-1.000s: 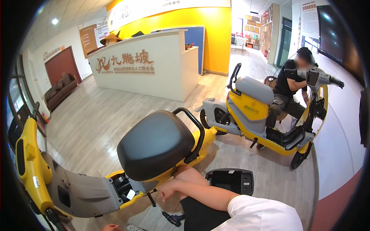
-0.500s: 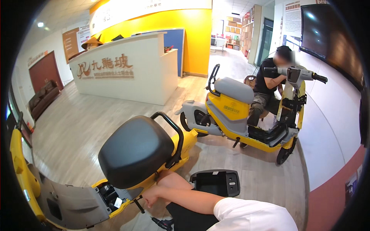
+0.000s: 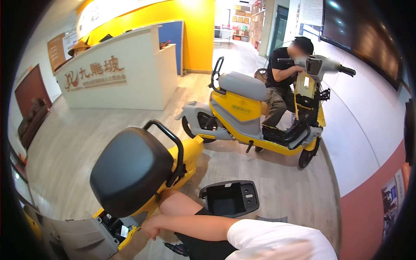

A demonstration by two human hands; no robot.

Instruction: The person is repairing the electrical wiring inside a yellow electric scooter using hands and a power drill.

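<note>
My right hand (image 3: 151, 226) hangs past my bent knee, beside the open footwell of a yellow and grey electric scooter (image 3: 189, 149). Its fingers droop loosely and show only in part; nothing is visible in them. Above the hand is the scooter's dark padded seat (image 3: 132, 171) with a black grab rail (image 3: 178, 147). Dark parts and a white label sit in the open compartment (image 3: 116, 225). On the floor, partly behind my leg, lies a black tool (image 3: 177, 248), perhaps a power drill. A black storage bin (image 3: 211, 203) rests beyond my forearm. My left hand is outside the picture.
A second yellow scooter (image 3: 240, 109) stands farther off, a person (image 3: 277, 65) seated behind it with hands at its front panel. A white reception counter (image 3: 169, 86) is at the back left. A dark curved piece (image 3: 272, 219) lies near the bin. The wall (image 3: 346, 143) runs along the right.
The view has turned right and a little down, so the scooters and counter sit farther left. The curved piece on the floor has come into sight. My right hand remains by the footwell.
</note>
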